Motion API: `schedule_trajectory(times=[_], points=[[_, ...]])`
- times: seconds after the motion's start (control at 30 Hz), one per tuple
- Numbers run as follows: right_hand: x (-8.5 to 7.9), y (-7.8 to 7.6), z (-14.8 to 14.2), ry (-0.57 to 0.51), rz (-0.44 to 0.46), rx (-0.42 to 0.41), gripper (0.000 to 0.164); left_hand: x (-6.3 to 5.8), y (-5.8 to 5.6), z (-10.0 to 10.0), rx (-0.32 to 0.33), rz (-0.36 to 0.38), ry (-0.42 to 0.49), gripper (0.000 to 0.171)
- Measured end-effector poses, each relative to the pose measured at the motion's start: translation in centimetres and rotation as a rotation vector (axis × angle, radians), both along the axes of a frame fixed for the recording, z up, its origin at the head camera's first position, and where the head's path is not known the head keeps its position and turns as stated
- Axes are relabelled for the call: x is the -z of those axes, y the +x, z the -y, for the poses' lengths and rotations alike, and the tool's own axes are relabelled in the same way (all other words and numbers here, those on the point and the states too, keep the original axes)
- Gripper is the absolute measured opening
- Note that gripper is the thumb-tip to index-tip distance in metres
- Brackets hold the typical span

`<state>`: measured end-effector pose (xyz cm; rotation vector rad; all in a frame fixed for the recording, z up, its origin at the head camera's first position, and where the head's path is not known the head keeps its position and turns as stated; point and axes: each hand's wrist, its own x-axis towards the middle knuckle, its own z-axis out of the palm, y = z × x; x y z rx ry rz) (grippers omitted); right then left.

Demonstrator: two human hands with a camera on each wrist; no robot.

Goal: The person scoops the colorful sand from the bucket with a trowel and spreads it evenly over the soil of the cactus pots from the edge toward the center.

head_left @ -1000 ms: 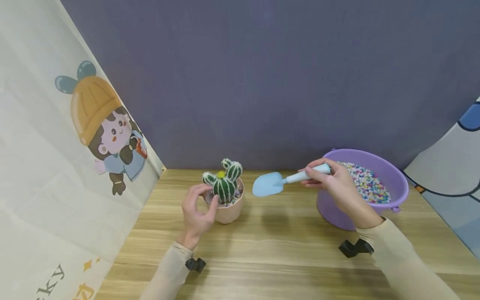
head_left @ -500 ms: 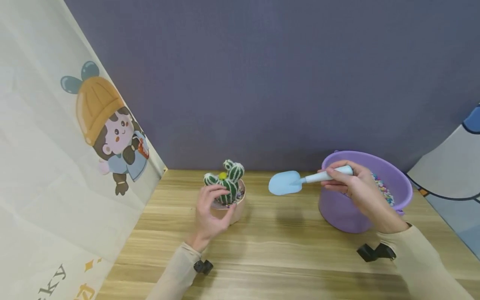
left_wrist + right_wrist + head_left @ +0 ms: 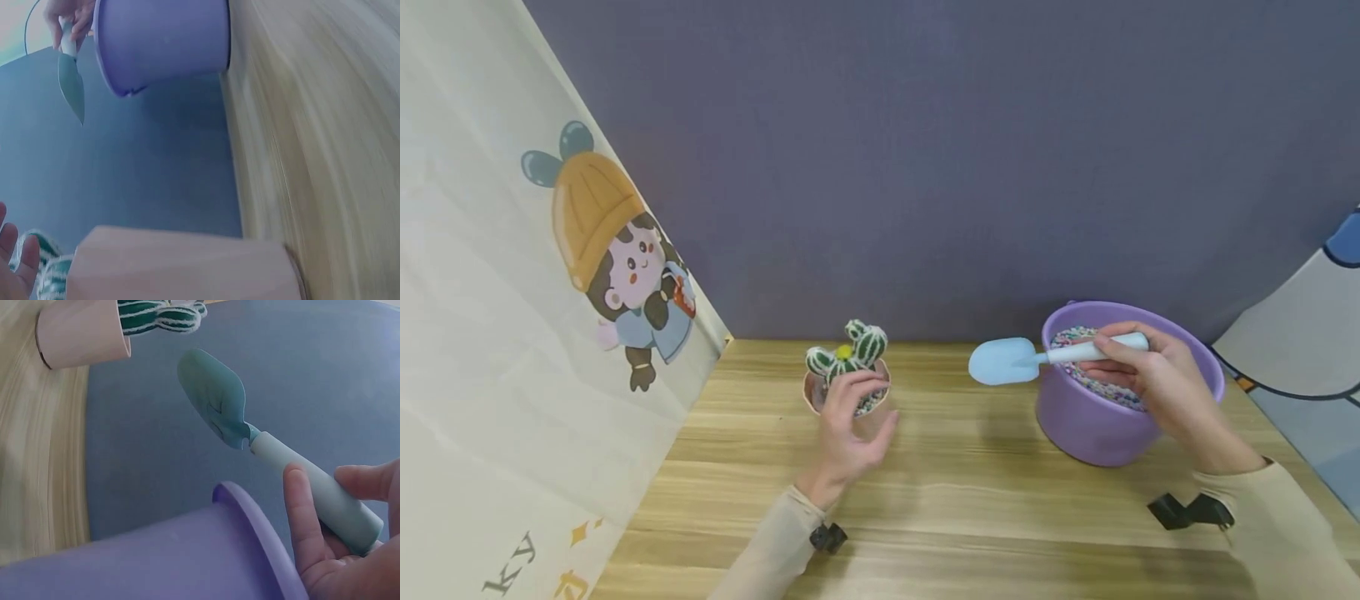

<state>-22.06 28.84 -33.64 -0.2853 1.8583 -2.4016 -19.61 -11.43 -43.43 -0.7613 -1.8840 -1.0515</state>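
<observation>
My right hand (image 3: 1168,387) holds a small light-blue trowel (image 3: 1003,361) by its pale handle, above a purple bucket (image 3: 1086,429) of multicoloured beads. The trowel's blade points left, beyond the bucket's rim; in the right wrist view the blade (image 3: 215,394) carries nothing visible. My left hand (image 3: 846,437) is in front of a pink pot (image 3: 181,265), its fingers loosely bent with a wide gap to the thumb. A green-and-white cactus (image 3: 871,343) with a yellow flower stands in the pot among beads. Whether the left fingers touch the cactus cannot be told.
A wooden tabletop (image 3: 970,517) lies under everything. Behind it rises a dark blue-grey panel (image 3: 925,167). A white sheet with a cartoon figure (image 3: 632,267) borders the left side, and another printed panel (image 3: 1292,342) borders the right.
My right hand has moved the trowel rightward, from between pot and bucket to over the bucket's beads. My left hand has shifted right, from the pot's left side to its front.
</observation>
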Motion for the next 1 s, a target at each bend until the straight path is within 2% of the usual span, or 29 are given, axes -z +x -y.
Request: schedule_trajectory(times=[0.17,0.33,0.57,0.7,0.77,0.93,1.0], points=[[0.0,0.0,-1.3,-0.047,0.012,0.006,0.020,-0.1,-0.1,-1.7,0.042,-0.048,0.008,0.038],[-0.2,0.2,-3.1,-0.044,0.013,0.015,0.023,-0.2,-0.1,-3.8,0.084,-0.033,0.004,0.037],[0.0,0.6,-5.4,-0.102,0.018,-0.019,0.029,0.0,0.1,-6.5,0.153,0.118,-0.011,0.045],[0.0,0.8,-6.8,-0.101,0.014,-0.008,0.030,-0.2,0.2,-7.9,0.227,0.245,0.037,0.054],[0.0,0.8,-7.4,-0.095,0.005,0.005,0.030,-0.4,0.0,-8.6,0.253,0.275,0.061,0.054],[0.1,0.7,-8.7,-0.059,-0.019,0.046,0.028,-0.4,-0.7,-10.5,0.260,0.316,0.077,0.052],[0.2,0.7,-9.2,-0.040,-0.028,0.060,0.027,-0.3,-1.0,-11.1,0.259,0.371,0.076,0.052]])
